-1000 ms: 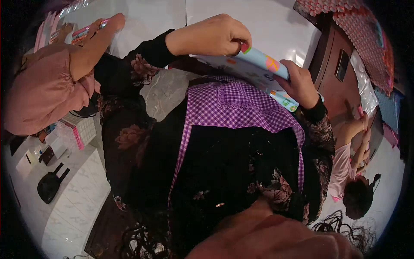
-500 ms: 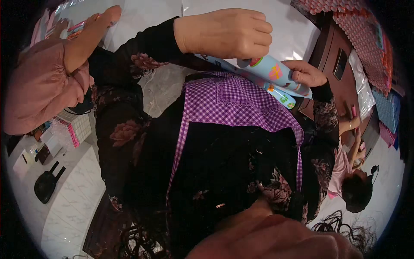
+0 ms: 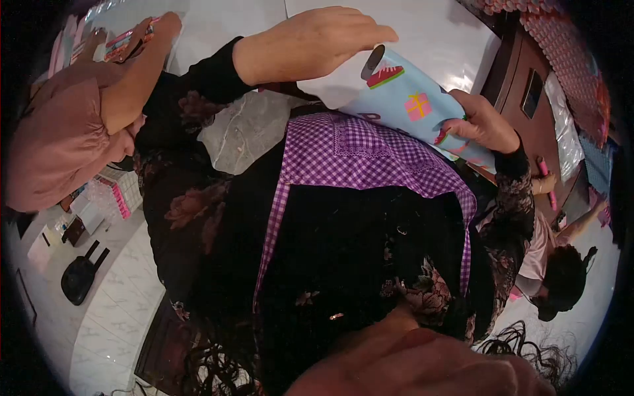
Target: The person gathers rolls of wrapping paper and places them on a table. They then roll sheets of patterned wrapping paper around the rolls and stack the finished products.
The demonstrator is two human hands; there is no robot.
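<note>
Unrolled wider, gift wrap (image 3: 413,105) spans between both hands' fingers (image 3: 456,125).

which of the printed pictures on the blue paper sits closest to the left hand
The red shoe picture, at the upper curled edge of the blue paper beside the left hand. The pink gift box picture lies nearer the right hand.

The left hand (image 3: 310,43) has opened flat above the wrapping-paper roll (image 3: 416,109), which now tilts upward.
</note>
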